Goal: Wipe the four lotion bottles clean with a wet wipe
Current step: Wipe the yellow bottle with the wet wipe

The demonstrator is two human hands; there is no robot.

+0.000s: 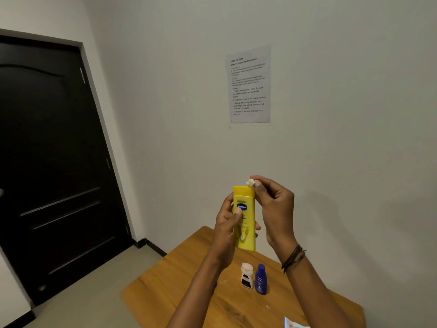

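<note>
A wooden table [179, 292] bears a white bottle [247, 275] and a blue bottle [260, 279].

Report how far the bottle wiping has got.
Nothing shows as finished. In hand: the left hand grips the yellow bottle while the right hand pinches a wadded wipe at its cap. Possibly left: the white bottle and blue bottle standing on the table; no fourth bottle is in view.
</note>
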